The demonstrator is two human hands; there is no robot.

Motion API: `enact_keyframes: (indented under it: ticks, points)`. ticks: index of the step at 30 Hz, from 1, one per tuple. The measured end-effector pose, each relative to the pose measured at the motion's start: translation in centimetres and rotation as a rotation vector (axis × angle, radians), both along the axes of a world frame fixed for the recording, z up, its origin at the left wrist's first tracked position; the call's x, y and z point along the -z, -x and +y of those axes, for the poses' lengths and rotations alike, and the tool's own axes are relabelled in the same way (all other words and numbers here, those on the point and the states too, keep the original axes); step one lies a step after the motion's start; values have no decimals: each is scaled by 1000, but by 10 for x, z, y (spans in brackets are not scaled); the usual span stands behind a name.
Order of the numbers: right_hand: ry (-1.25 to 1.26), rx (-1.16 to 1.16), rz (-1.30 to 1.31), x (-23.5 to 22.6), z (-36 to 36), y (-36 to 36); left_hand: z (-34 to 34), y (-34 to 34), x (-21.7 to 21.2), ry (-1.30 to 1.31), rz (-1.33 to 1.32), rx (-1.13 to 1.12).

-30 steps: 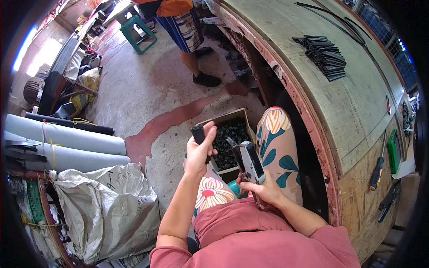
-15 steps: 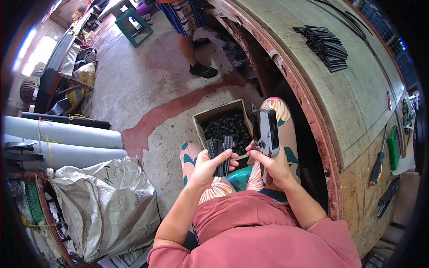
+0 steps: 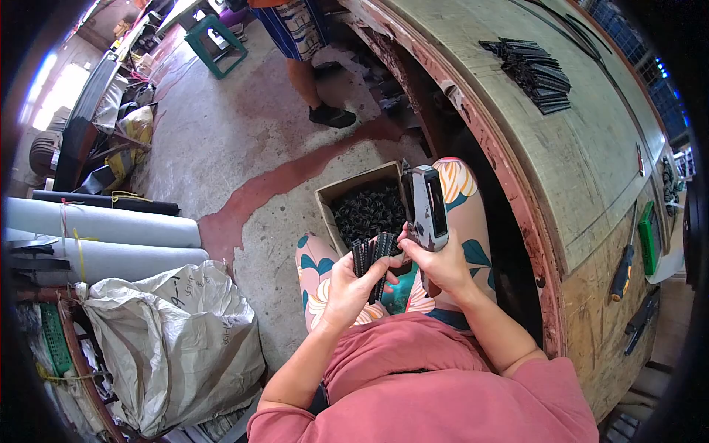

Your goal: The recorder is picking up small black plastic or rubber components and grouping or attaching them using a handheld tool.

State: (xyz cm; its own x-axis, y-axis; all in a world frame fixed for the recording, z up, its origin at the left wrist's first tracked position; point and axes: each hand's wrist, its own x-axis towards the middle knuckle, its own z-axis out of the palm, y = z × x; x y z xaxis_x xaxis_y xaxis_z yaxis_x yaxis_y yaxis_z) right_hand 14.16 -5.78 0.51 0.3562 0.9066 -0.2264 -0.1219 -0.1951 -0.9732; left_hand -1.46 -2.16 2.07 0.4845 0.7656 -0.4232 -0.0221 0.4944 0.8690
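Observation:
My left hand [image 3: 349,289] is closed around a small bundle of black strips [image 3: 362,256] with light stitch-like marks along them, thumb on top. My right hand [image 3: 443,267] grips a worn grey-and-black stapler [image 3: 428,207] that points away from me. The hands are close together above my lap, and the strips' right side is near the stapler's lower end. Just beyond them stands an open cardboard box [image 3: 323,210] filled with small black looped pieces [image 3: 369,214]. Partly hidden under my hands is a green container [image 3: 399,289] between my legs.
On the right, a wooden workbench [image 3: 583,162] bears a pile of black strips [image 3: 533,76], a screwdriver [image 3: 624,269] and a green object [image 3: 650,236]. At left are a white sack [image 3: 170,347] and pale rolls [image 3: 111,221]. A person [image 3: 301,59] stands ahead near a green stool [image 3: 214,48].
My left hand has turned the strips, which now fan out and tilt toward the stapler. The stapler has shifted slightly left and nearer to me, and the hands are closer together.

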Motion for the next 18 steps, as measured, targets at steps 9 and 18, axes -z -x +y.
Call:
enact_keyframes:
  ticks: [9,18]
  points:
    - [-1,3,-30,-4,0,2,-6,-3,-2,-61,-15,15]
    - [14,2,-8,-9,-1,4,-8,-2,-1,-20,-26,-24]
